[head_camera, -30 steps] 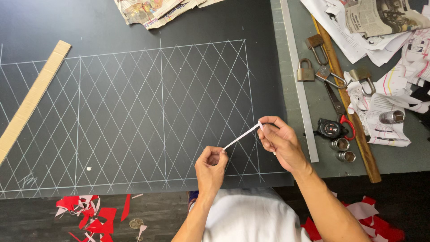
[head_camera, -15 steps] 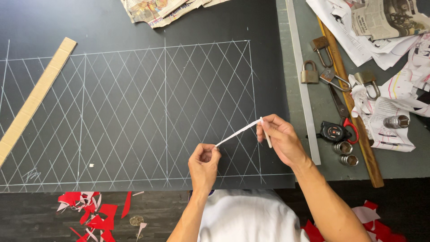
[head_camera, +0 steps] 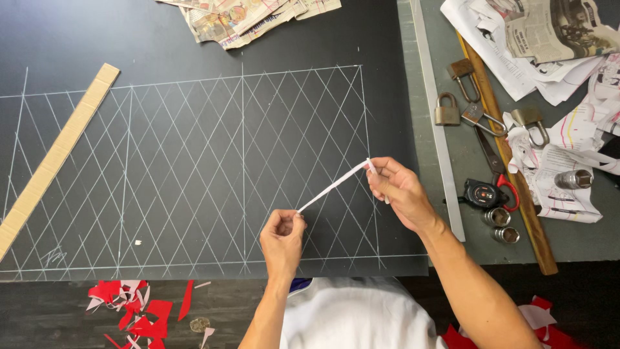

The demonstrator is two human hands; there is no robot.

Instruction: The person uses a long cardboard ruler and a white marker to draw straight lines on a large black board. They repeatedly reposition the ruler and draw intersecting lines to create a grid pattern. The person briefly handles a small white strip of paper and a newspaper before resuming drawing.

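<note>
2 hands hold 1 thin white paper strip point(head_camera: 336, 185) taut above the black board point(head_camera: 161, 52), near its bottom right corner. The left hand point(head_camera: 282, 236) pinches the lower end in a closed fist; the right hand point(head_camera: 397, 189) pinches the upper end between thumb and fingertips, so the strip slants upward to the right. The board carries a chalk grid of crossing diagonal lines point(head_camera: 194, 168) and nothing lies on it beneath the strip.

1 cardboard strip point(head_camera: 55, 158) lies slanted across the board's left edge. 1 pile of newspaper point(head_camera: 252, 16) sits at its top edge. 1 long metal ruler point(head_camera: 436, 116) runs along the right edge.

On the grey tabletop point(head_camera: 465, 161) to the right lie 3 padlocks point(head_camera: 447, 110), 1 wooden stick point(head_camera: 507, 158), 1 tape measure point(head_camera: 483, 193), 1 pair of scissors with red handles point(head_camera: 497, 171), 3 metal sockets point(head_camera: 498, 225) and more torn newspaper point(head_camera: 549, 39) at the top right corner.

Red paper scraps point(head_camera: 139, 313) litter the dark wooden floor point(head_camera: 39, 317) below the board's bottom edge.
</note>
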